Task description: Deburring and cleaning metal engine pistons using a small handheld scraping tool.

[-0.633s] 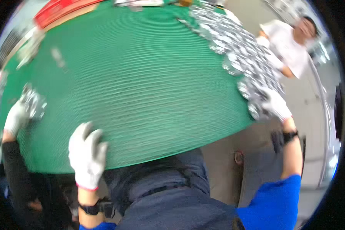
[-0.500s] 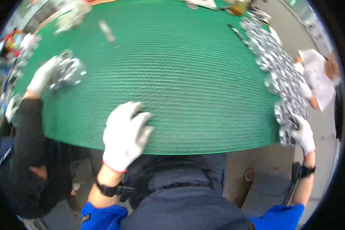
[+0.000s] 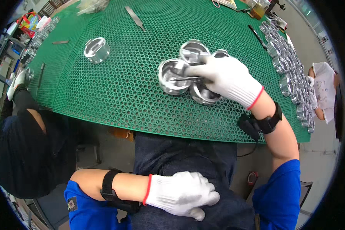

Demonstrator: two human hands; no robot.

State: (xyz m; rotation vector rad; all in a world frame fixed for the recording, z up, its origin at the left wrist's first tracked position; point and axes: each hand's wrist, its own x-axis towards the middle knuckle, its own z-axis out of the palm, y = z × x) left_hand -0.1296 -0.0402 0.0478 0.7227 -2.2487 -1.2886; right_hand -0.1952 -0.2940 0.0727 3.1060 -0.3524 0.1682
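Over the middle of the mat, my white-gloved right hand [image 3: 234, 78] grips a cluster of shiny metal pistons. One piston [image 3: 172, 82] is at its left, another [image 3: 193, 50] behind, and a third [image 3: 203, 95] in front; a further one is partly hidden behind the hand. The cluster is blurred, and whether it touches the mat I cannot tell. A thin dark line shows by my fingertips; its kind is unclear. My gloved left hand [image 3: 184, 193] lies on my lap, its fingers curled in with nothing seen in them. A single piston [image 3: 97, 50] stands farther left.
Rows of pistons [image 3: 291, 76] line the right side of the green mat [image 3: 134, 96], near a black pen [image 3: 257, 37]. A tapered metal tool [image 3: 135, 18] and plastic bag [image 3: 92, 5] lie at the back. A jar [image 3: 258, 9] stands back right. Co-workers sit left and right.
My right hand has come from the right-hand rows to the middle with several pistons. My left hand has drawn back from the mat to my lap. The co-worker's hand at left has withdrawn.
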